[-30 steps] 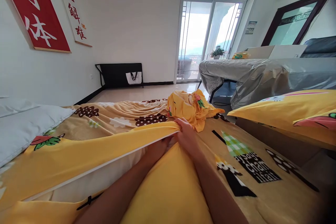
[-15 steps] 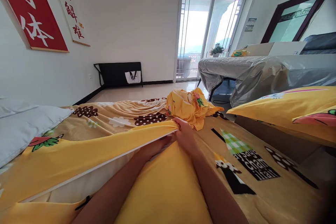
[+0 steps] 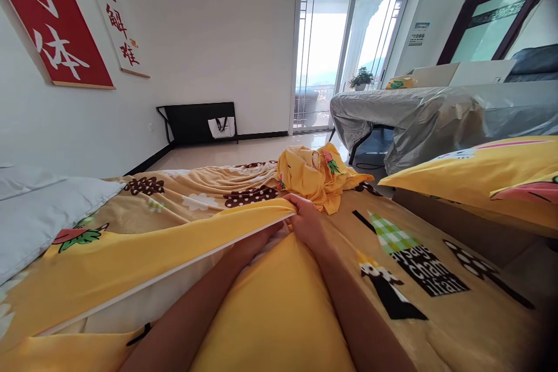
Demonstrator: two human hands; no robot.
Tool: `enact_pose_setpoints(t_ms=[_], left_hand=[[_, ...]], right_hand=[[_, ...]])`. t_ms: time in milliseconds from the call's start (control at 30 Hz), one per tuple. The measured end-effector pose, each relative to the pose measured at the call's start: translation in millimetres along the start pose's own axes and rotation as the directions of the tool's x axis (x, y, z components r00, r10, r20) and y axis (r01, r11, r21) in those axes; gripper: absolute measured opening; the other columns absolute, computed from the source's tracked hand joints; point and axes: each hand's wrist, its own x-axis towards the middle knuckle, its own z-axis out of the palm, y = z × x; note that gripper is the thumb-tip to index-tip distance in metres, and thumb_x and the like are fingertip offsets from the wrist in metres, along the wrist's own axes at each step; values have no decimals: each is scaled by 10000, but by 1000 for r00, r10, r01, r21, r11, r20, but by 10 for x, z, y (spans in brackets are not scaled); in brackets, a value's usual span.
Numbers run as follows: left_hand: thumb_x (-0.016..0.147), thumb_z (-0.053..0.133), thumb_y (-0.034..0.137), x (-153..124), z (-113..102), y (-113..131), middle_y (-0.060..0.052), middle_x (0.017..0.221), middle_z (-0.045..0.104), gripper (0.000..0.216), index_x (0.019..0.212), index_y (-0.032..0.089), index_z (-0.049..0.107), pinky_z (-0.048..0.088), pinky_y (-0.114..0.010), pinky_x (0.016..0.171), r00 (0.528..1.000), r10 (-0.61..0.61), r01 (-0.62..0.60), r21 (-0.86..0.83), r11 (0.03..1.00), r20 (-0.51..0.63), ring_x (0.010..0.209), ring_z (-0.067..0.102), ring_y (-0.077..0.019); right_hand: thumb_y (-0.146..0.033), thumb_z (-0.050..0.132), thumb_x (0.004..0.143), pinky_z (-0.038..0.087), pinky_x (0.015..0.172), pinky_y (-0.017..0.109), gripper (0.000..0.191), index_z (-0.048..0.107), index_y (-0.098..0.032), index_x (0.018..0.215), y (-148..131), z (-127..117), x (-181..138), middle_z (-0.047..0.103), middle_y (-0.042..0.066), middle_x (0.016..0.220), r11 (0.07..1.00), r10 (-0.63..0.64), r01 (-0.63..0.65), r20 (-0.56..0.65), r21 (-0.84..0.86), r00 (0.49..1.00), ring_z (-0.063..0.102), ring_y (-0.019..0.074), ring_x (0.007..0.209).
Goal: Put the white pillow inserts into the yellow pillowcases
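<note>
A yellow pillowcase (image 3: 165, 235) with a strawberry print stretches across in front of me, its long white-edged opening facing my arms. Inside the opening shows a white pillow (image 3: 152, 296). My right hand (image 3: 305, 218) is closed on the far corner of the pillowcase, thumb and fingers pinching the fabric. Reaching into the opening, my left hand (image 3: 265, 232) lies close to that same corner; its fingers are mostly hidden by cloth. More plain yellow fabric of the case bulges up between my forearms.
A patterned tan blanket (image 3: 427, 308) covers the bed. On it lie a crumpled yellow cloth (image 3: 305, 171) and, at left, a white pillow or cushion (image 3: 52, 203). A yellow printed pillow (image 3: 479, 174) is at right. Beyond stands a plastic-covered table (image 3: 401, 104).
The camera view has shifted slightly. Both hands stay at the pillowcase corner, with the left hand slightly deeper behind the fabric.
</note>
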Motion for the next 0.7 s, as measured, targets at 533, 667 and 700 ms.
enact_pose_setpoints(t_ms=[533,667,700], left_hand=[[764,617,355,82,-16,-49,-82,1294,585,402,1132,195,592,384,-437,1064,1000,-12,11,58,998,21,1173,548,-261],[829,538,383,185,8,-129,-86,1341,544,382,1152,183,579,332,-446,1098,1000,15,-13,144,989,-16,1217,507,-268],[819,557,396,200,14,-140,-89,1332,551,392,1147,183,583,311,-457,1108,999,25,-19,171,985,-33,1226,496,-280]], right_hand=[[-133,412,585,365,586,201,299,656,-179,751,88,27,21,568,-30,641,993,-60,42,164,113,985,495,130,649],[-133,422,611,382,631,209,284,658,-181,761,110,55,25,588,-22,668,995,-63,51,150,80,987,516,141,695],[-132,424,614,383,633,209,275,655,-181,755,118,59,26,587,-23,666,996,-63,53,149,73,987,517,140,693]])
